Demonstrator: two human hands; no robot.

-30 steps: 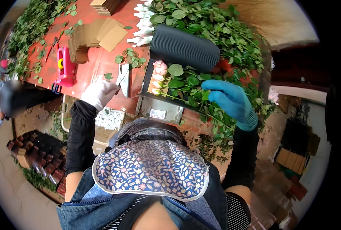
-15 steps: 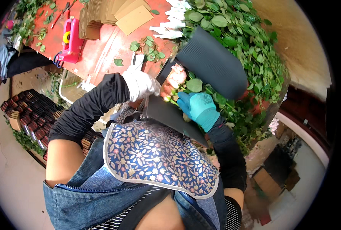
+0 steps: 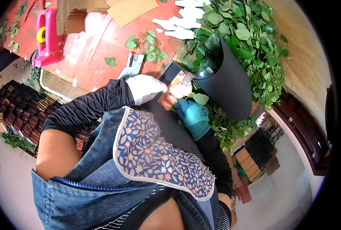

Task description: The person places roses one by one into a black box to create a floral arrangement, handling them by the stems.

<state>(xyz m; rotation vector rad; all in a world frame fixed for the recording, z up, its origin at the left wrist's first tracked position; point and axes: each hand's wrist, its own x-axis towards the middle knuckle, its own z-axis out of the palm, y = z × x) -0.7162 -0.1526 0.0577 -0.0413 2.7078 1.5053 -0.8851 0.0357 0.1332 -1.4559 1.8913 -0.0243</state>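
Observation:
My left hand (image 3: 147,88), in a white glove, is closed at the left side of a few pink-peach roses (image 3: 180,90); what its fingers hold is hidden. My right hand (image 3: 192,114), in a teal glove, curls its fingers around a rose just below the blooms. Under both hands lies a dark flat sheet (image 3: 174,130) that reaches back to my floral apron (image 3: 159,153). Just right of the roses stands a curved black ribbed sheet (image 3: 233,80), its hollow side partly showing. Beyond my left hand rests a grey metal stapler-like tool (image 3: 132,65).
A pink tape dispenser (image 3: 49,40) and stacked cardboard pieces (image 3: 134,10) sit on the red table (image 3: 89,46). Loose leaves (image 3: 151,50) lie nearby. White-wrapped flower heads (image 3: 182,25) and a large heap of leafy stems (image 3: 251,46) fill the right side.
The curved ribbed sheet has tipped more upright, so its hollow side now shows. My view has shifted, moving the table things up and left. Both hands stay close to the roses.

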